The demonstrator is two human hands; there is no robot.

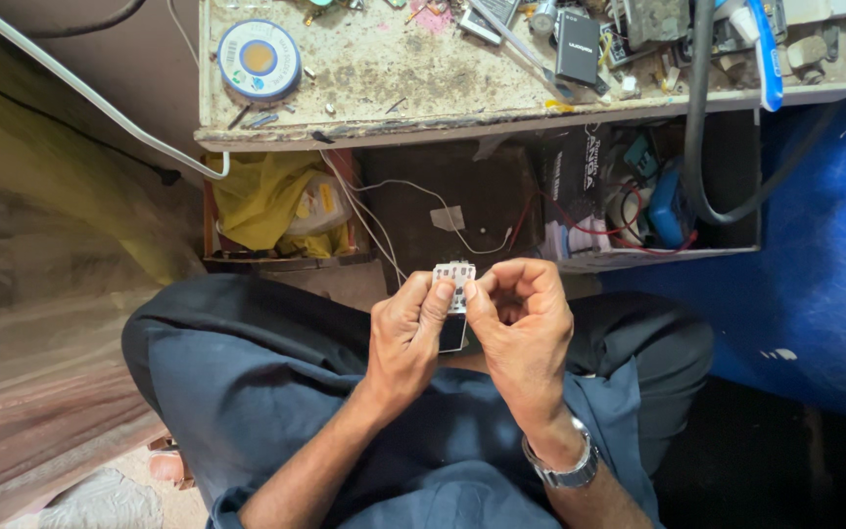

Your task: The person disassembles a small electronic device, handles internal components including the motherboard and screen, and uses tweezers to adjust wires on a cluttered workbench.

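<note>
Both hands pinch a small circuit board (454,286) over the lap: the left hand (405,338) grips its left edge, the right hand (521,323) its right with fingertips. Bracing the wrists on the knees would likely steady it, below the cluttered tabletop (394,73) and solder spool (258,59).

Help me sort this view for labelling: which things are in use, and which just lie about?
In use:
left hand
right hand
small metal part, pinched between both hands' fingers

Lying about:
solder reel
black box
black hose
yellow bag
workbench
</note>
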